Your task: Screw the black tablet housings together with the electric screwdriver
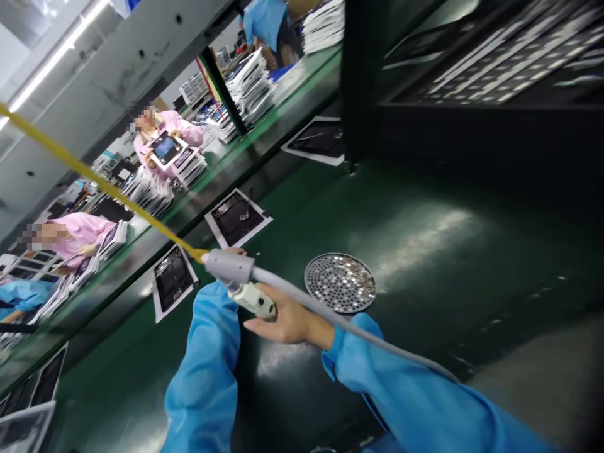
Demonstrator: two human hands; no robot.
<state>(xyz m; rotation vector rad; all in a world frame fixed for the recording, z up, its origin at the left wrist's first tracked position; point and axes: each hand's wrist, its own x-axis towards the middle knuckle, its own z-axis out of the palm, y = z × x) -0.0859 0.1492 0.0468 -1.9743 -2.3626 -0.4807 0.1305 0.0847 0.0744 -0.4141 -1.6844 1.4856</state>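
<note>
My right hand [283, 318] is wrapped round the white body of an electric screwdriver [255, 301]. Its grey upper end hangs from a taut yellow cord [108, 185], and a grey cable [302, 297] runs from it past my right forearm. Behind the screwdriver, my left hand [236, 250] is mostly hidden; only a bit of it shows, close to a white-framed dark panel [240, 220] with small parts on it. A round grey perforated dish [325, 292] holding many shiny small pieces lies just beyond my right wrist.
More white-framed panels [174, 280] lie along the far edge of the green worktop [292, 217]. A dark post [361, 82] and shelf [472, 135] stand at the right. Across the bench, people in pink [177, 123] and blue clothing sit or stand beside stacked panels [252, 82].
</note>
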